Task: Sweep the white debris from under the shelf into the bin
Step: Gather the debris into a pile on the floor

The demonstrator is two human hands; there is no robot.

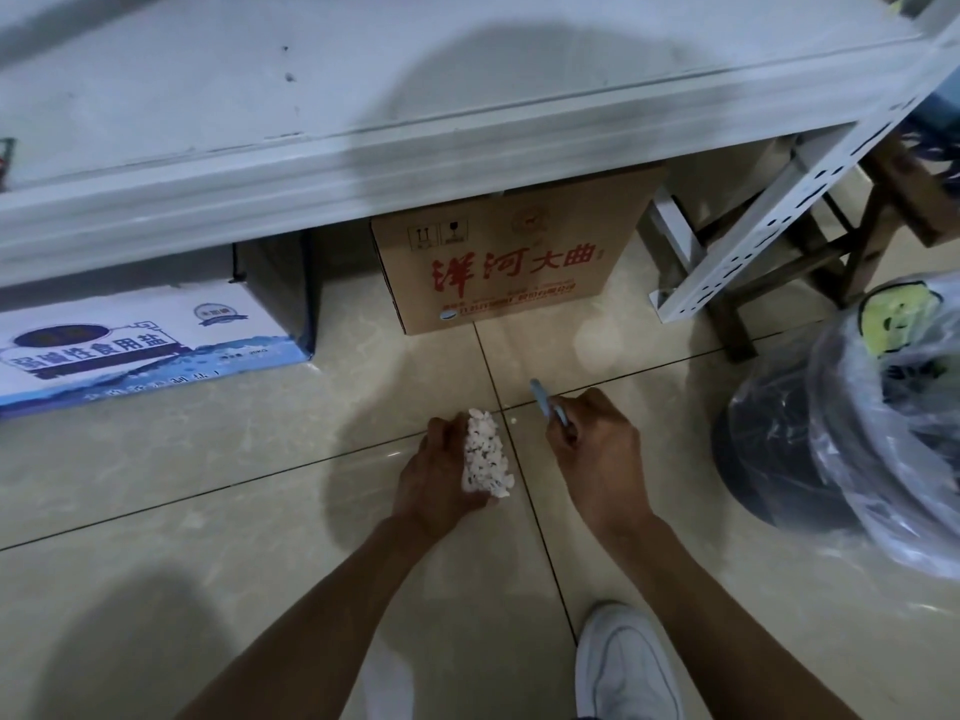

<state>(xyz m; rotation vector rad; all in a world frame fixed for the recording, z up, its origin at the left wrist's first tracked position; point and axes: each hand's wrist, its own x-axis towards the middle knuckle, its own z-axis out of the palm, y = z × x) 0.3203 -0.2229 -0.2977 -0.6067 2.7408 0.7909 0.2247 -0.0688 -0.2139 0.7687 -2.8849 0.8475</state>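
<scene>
My left hand (434,480) is cupped over the tiled floor, holding a heap of white debris (487,459) in its palm. My right hand (597,449) is closed on a small blue tool (546,402) whose tip points toward the shelf. A tiny white crumb (513,419) lies on the floor between the two hands. The white metal shelf (311,163) runs across the top of the view. The dark bin (810,428), lined with a clear plastic bag, stands at the right, a short way from my right hand.
Under the shelf sit a brown cardboard box (509,262) with red characters and a white-and-blue box (130,345) at the left. The shelf's perforated leg (737,252) and a wooden stool (852,241) stand at the right. My white shoe (623,667) is near the bottom.
</scene>
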